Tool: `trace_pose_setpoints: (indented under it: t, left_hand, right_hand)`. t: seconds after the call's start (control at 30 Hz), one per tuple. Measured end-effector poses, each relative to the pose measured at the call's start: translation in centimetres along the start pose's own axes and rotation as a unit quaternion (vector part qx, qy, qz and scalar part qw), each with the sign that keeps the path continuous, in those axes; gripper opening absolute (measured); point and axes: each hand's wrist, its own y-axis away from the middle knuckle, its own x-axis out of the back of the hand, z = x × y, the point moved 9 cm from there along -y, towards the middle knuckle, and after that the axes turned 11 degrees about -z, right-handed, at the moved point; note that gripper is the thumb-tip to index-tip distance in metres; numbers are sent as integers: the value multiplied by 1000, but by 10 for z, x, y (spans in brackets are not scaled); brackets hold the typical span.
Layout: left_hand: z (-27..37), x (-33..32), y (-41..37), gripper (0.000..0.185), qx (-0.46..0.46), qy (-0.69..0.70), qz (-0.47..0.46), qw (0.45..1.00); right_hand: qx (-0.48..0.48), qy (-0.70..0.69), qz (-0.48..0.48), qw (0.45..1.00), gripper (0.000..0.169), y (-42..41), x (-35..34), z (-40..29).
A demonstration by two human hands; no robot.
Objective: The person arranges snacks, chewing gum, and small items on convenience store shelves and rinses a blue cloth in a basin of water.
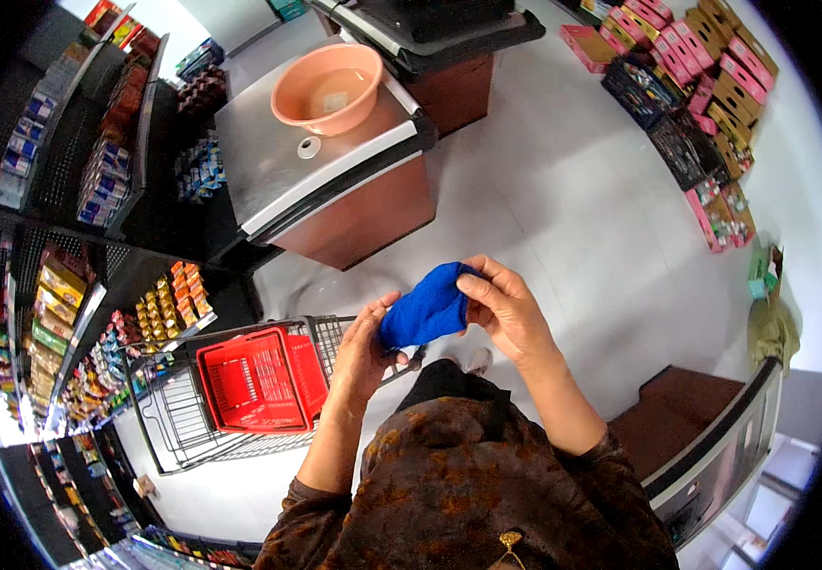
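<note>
A folded blue cloth (pixel 425 306) is held up between my two hands, in front of my body. My left hand (pixel 365 338) supports its left end, with the fingers along its edge. The right end is pinched between the thumb and fingers of my right hand (pixel 500 306). Beyond the hands, a peach-coloured plastic basin (pixel 286 107) with water in it rests on the metal top of a counter (pixel 254 167). Something pale and square shows at the bottom of the basin. A small white ring-shaped fitting (pixel 309 147) is set near the basin on that top.
A shopping cart (pixel 169 434) with a red plastic basket (pixel 258 429) stands to my left, before shelves of packaged snacks (pixel 161 306). Pink cartons (pixel 682 50) and black crates (pixel 675 149) line the right wall. Another counter (pixel 710 456) is at lower right.
</note>
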Motion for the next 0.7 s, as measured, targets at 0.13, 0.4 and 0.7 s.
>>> trace_pose_setpoints:
  t: [0.13, 0.4, 0.7]
  left_hand:
    - [1, 2, -35, 77, -11, 45, 22, 999]
    - [129, -28, -107, 57, -274, -347, 25, 896]
    - [275, 66, -182, 21, -319, -283, 61, 902]
  right_hand:
    - [18, 28, 8, 999, 23, -38, 9, -32]
    - [-13, 158, -2, 987, 22, -145, 14, -65]
    - [58, 404, -55, 911, 15, -299, -10, -168]
